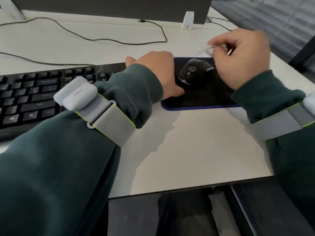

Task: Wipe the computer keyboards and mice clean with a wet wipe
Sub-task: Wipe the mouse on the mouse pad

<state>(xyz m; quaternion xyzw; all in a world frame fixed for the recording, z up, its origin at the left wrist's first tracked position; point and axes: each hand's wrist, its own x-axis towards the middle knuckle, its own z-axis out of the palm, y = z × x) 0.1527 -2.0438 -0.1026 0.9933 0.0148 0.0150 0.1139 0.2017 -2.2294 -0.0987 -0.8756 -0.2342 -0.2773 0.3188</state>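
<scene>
Both arms, in dark green sleeves [68,167] with grey straps [110,123] round the forearms, reach forward from the near side. The left hand [153,70] lies low, back up, thumb stretched toward the right (its fingers drop out of sight beyond the knuckles). The right hand [242,60] is farther right, blurred, its fingers curled and pinching a white wet wipe [210,51].

The wet wipe [210,50] in the right hand [242,60] is blurred; the keyboard [34,94] is cropped at left.
</scene>
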